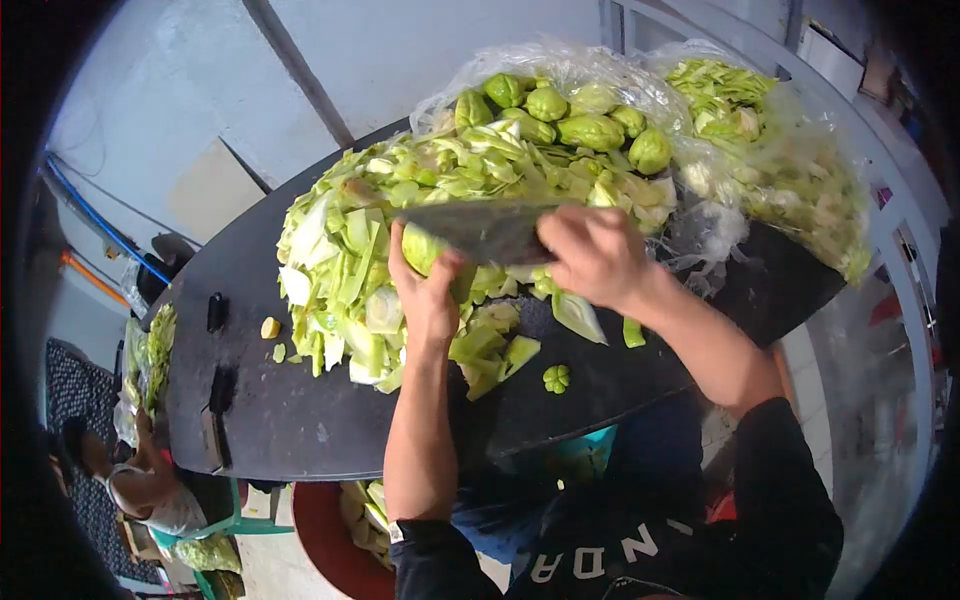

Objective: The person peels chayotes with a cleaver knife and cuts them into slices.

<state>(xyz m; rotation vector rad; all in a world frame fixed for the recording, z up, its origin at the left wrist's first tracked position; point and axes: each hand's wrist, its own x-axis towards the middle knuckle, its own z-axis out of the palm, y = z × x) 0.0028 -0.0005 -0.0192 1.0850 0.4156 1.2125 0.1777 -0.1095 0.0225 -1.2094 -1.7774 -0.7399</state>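
Observation:
My left hand is closed around a green chayote, its fingers partly hidden behind it. In my right hand is the handle of a wide-bladed knife, slightly blurred, its blade lying across the chayote's upper side. Beneath and behind both hands spreads a big heap of sliced chayote on the dark table. Whole chayotes rest at the back of that heap. A small green chayote end lies on the table nearer my body.
Clear plastic bags of cut greens stand at the right rear. Two small black objects lie at the left, one a dark case. Below the front edge is a red tub with cut pieces. Another person sits at lower left holding leafy stalks.

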